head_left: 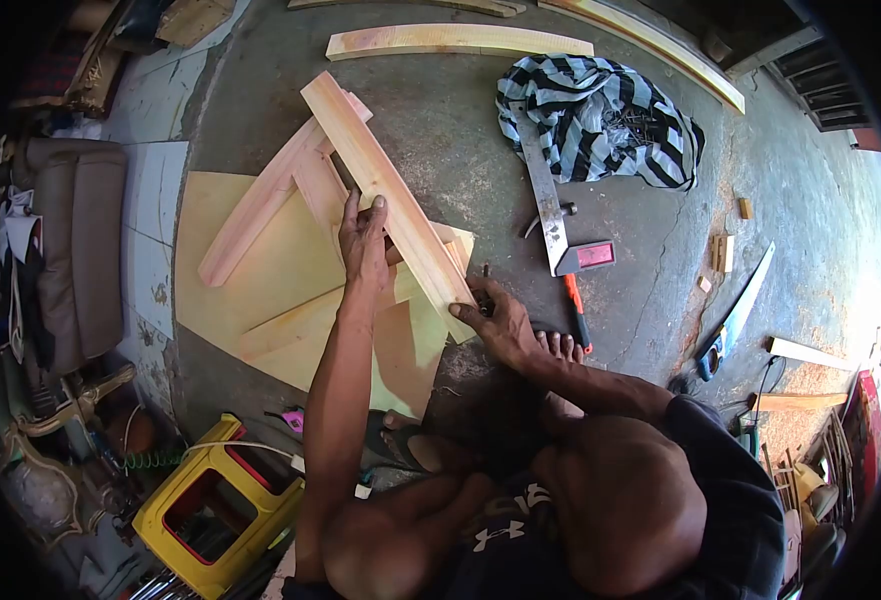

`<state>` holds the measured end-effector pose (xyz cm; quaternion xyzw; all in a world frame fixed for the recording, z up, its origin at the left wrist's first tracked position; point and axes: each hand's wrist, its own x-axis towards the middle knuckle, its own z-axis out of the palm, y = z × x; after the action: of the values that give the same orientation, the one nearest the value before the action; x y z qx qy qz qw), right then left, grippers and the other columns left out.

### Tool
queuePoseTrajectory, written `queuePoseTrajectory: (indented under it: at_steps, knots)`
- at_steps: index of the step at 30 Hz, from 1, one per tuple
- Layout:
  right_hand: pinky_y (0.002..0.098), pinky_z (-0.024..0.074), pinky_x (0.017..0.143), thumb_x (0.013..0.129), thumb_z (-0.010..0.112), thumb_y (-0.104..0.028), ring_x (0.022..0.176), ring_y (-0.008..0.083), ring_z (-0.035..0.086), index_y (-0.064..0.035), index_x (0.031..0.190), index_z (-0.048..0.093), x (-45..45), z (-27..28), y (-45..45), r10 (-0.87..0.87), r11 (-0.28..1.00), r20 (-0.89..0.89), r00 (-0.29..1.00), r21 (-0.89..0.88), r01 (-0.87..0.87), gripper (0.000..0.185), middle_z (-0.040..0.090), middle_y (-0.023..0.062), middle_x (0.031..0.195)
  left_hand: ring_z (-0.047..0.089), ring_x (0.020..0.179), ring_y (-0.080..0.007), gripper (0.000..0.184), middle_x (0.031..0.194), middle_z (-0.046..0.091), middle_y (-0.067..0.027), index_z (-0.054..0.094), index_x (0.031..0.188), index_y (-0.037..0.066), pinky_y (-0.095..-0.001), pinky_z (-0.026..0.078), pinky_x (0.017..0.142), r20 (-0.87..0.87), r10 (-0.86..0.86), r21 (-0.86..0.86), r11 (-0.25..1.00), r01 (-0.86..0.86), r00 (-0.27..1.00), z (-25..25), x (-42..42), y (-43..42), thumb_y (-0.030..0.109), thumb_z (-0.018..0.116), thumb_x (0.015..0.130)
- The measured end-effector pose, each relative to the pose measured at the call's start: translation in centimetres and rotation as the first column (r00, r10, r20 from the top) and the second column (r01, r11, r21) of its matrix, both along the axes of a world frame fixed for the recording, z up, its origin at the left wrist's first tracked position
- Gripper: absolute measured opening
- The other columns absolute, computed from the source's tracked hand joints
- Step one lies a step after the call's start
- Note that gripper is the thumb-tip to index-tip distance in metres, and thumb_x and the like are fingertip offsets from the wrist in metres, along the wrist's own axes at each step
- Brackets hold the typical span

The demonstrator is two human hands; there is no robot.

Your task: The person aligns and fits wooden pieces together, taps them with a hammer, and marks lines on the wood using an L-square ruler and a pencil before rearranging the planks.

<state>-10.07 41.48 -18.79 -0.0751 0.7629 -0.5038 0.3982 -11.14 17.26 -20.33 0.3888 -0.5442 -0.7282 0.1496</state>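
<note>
A pale wooden board (400, 200) slants across the middle of the view, lifted toward me. My left hand (365, 240) grips its edge near the middle, thumb on the upper face. At the near right end, my right hand (505, 325) pinches the board, thumb on top and the other fingers partly hidden behind. Underneath, joined-looking wooden pieces (265, 205) lie at angles on a yellowish sheet (210, 215). Another flat strip of wood (290, 325) rests on that sheet; the raised board and my left arm cover parts of these pieces.
A striped cloth (570, 100) holds dark nails. Beside it lie a try square (550, 220) and a hammer (575, 310). Farther right is a handsaw (740, 310) near small wood blocks (722, 253). A yellow plastic stool (215, 510) stands at lower left; a long board (460, 40) lies ahead.
</note>
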Motion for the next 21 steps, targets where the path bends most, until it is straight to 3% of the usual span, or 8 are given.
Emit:
queuePoseTrajectory:
  at_steps: [4,9,15,21]
  knots:
    - [0.0431,0.0532,0.088,0.089,0.076,-0.048,0.099,0.0323,0.069,-0.0024,0.133,0.062,0.0,-0.5,0.1,0.009,1.000,-0.060,0.998,-0.018,-0.010,0.064,0.069,0.0201,0.107,0.060,0.093,-0.0130,0.075,0.100,0.061,-0.0039,0.032,0.158,0.000,-0.0302,0.054,0.084,-0.025,-0.025,-0.024,0.999,0.025,0.999,0.0,0.0,0.1,0.025,0.072,0.099]
    - [0.0422,0.0540,0.086,0.088,0.077,-0.047,0.095,0.0305,0.069,-0.0021,0.132,0.062,0.0,-0.6,0.1,-0.016,0.999,-0.034,0.999,-0.050,0.014,0.065,0.070,0.0196,0.107,0.057,0.088,-0.0112,0.075,0.093,0.057,-0.0015,0.032,0.158,-0.001,-0.0292,0.053,0.081,0.009,0.002,-0.064,0.998,-0.001,1.000,-0.8,0.0,0.1,0.024,0.071,0.099]
    - [0.0422,0.0542,0.085,0.088,0.078,-0.048,0.095,0.0302,0.069,-0.0018,0.133,0.061,0.0,-1.3,0.2,0.002,0.998,-0.065,0.998,-0.068,-0.007,0.067,0.071,0.0200,0.107,0.060,0.087,-0.0105,0.077,0.092,0.059,0.0000,0.031,0.160,0.001,-0.0286,0.054,0.081,-0.066,-0.008,0.030,1.000,0.010,0.998,0.5,-0.2,0.7,0.026,0.072,0.099]
    - [0.0427,0.0540,0.086,0.087,0.078,-0.049,0.097,0.0317,0.069,-0.0005,0.133,0.061,-0.1,-1.3,0.4,0.007,0.998,-0.067,0.998,-0.062,-0.011,0.069,0.070,0.0213,0.107,0.057,0.092,-0.0105,0.075,0.096,0.059,-0.0007,0.031,0.161,0.003,-0.0277,0.052,0.083,-0.006,0.005,-0.065,0.998,-0.005,1.000,-1.2,0.2,0.3,0.025,0.070,0.101]
